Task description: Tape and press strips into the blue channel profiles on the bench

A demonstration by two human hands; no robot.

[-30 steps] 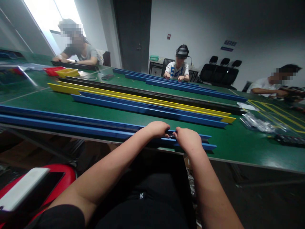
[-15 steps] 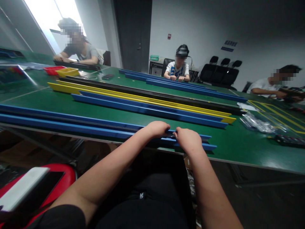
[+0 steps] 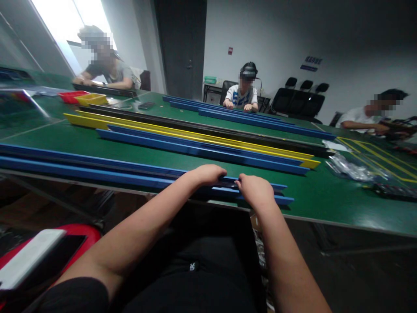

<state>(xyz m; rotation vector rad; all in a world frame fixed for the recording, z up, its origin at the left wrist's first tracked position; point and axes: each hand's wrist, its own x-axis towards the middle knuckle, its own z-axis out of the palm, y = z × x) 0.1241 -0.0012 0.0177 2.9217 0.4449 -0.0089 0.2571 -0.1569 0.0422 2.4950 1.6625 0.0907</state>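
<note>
Free tbl strip (image 3: 65, 137) btwn obstacles: near blue rail (image 3: 140, 178), mid blue rail (image 3: 202, 152)

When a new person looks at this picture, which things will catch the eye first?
Probably the long yellow channel, lying across the green table between a black channel and blue ones. Next come the left hand and right hand, at the nearest blue channel toward its right end. The red seat at lower left also stands out.

Green tabletop (image 3: 325, 195) bears a near-edge blue channel (image 3: 97, 174). Beyond lie a middle blue channel (image 3: 202, 152), yellow channel (image 3: 195, 137), black channel (image 3: 195, 125) and far blue channels (image 3: 267, 124). Red bin (image 3: 69, 98) and yellow bin (image 3: 91, 101) stand left.
</note>
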